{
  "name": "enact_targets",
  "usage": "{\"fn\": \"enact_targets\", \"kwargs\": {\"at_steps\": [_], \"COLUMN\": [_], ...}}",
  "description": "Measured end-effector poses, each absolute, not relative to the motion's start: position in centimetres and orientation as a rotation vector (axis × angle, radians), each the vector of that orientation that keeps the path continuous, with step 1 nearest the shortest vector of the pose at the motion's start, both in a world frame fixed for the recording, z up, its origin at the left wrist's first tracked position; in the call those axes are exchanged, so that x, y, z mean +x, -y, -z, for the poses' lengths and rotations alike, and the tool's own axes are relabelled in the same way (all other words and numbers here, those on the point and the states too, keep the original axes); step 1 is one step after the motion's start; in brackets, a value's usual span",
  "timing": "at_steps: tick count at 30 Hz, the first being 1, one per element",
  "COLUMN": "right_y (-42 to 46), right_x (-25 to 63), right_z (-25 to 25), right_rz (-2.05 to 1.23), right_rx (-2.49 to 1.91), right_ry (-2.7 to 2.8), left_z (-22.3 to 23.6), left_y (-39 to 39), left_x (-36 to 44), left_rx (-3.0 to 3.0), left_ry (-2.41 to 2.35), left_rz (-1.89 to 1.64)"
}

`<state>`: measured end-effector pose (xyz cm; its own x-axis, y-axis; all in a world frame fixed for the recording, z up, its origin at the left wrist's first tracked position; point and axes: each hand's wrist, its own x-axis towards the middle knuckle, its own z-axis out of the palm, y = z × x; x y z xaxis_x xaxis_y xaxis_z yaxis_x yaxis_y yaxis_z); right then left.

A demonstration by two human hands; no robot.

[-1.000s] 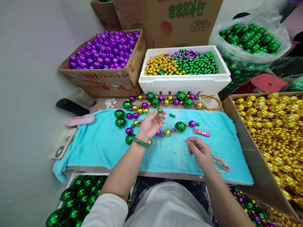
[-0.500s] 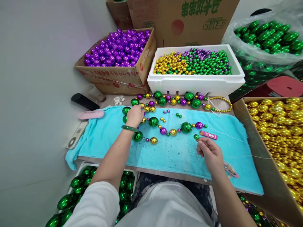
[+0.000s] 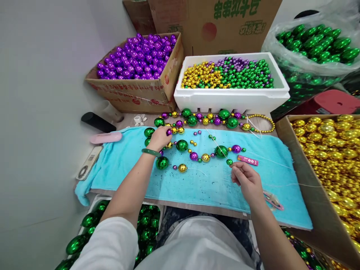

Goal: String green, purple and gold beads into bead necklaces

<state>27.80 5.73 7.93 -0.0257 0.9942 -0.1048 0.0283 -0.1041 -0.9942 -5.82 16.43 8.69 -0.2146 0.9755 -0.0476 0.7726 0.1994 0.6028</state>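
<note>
- Left hand, one: fingertips meet at one purple bead; whether they grip it, cannot tell.
- Right hand, one: thumb and fingers pinch one needle, which slants away up and to the left of this hand.
- Green bead, one: threaded on the needle, at the right hand's fingertips.
- Loose small beads, three pairs, between the hands: two purple, two gold, two green.
- Bangle, one, green: on the left wrist.
- Pink packet, one: just beyond the right hand.
- Pink snips, one pair: right of the right hand.
- White foam box, one: beyond both hands, holding beads in three colours.
- Changed since one second ago: the left hand, then up by the green bead, is now away at the left; the green bead now sits at the right fingertips.
</note>
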Motion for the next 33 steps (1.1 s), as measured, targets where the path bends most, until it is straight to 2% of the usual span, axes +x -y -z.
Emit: {"fn": "enact_targets", "kwargs": {"at_steps": [4,9,16,33], "right_y": [-5.3,-4.6,-4.1,-3.8], "right_x": [27.0,25.5,25.5,26.1], "right_z": [-8.0,-7.7,-7.3,-7.6], "right_rz": [-1.306,-1.345,-1.355,-1.322], "right_rx": [-1.279,-1.296,-1.304,-1.338], "right_ry": [1.234,1.336,1.394,1.393], "left_z": [-10.5,-11.8,-11.8,-11.7], "left_y": [-13.9,-11.5,-11.2,-10.6], "left_x": [-3.2,0.5,2.4,3.3], "left_rx": [0.903,0.377,0.203,0.298], "left_ry": [-1.381,-0.921,-0.870,-0.869], "left_rz": [-1.267,-1.364,-1.356,-1.416]}}
